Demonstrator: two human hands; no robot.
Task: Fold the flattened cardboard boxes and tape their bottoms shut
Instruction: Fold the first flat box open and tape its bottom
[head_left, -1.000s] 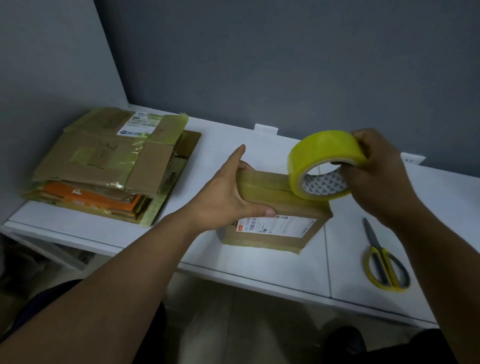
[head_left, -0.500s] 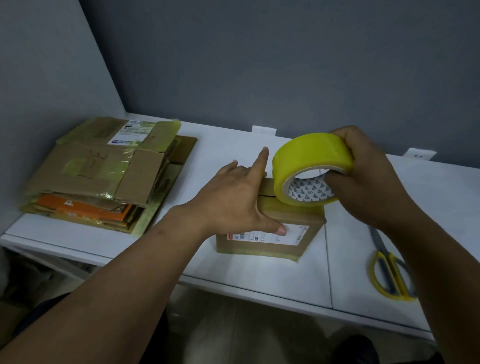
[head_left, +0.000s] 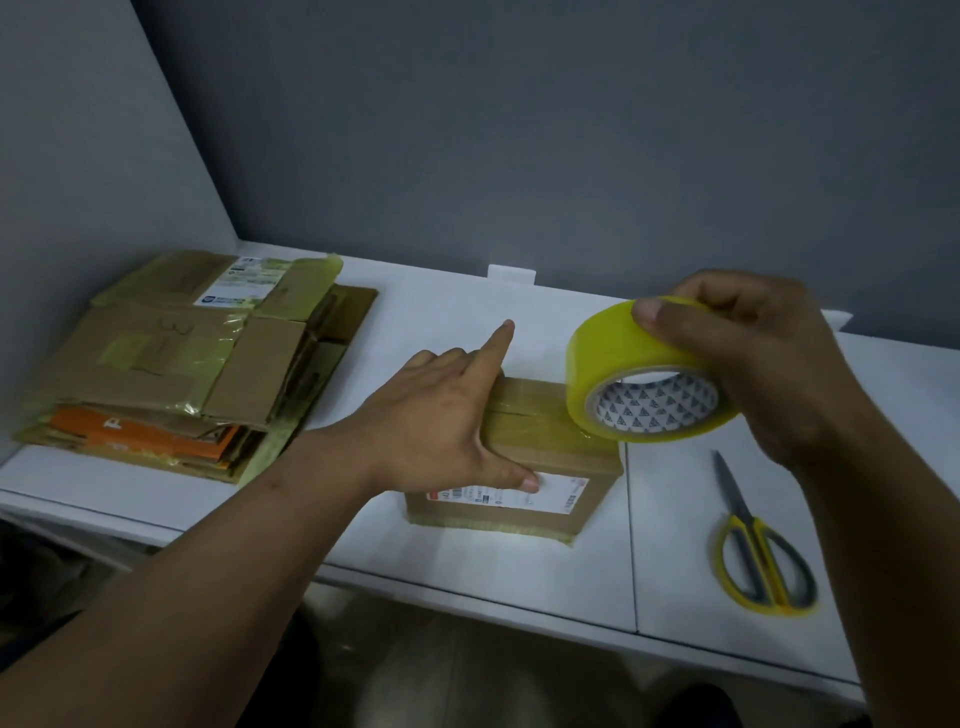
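Observation:
A small folded cardboard box with a white shipping label on its near side stands on the white table. My left hand lies flat over the box's left end, fingers straight and thumb on the label side. My right hand grips a yellow tape roll held against the box's right top edge. Clear tape runs along the top seam from under my left hand to the roll.
A stack of flattened cardboard boxes lies at the table's left, near the wall corner. Yellow-handled scissors lie shut on the table to the right of the box. A white socket plate sits at the back wall.
The tape roll has travelled right along the box's top, laying tape over the seam. My left hand stays pressed on the box's left end.

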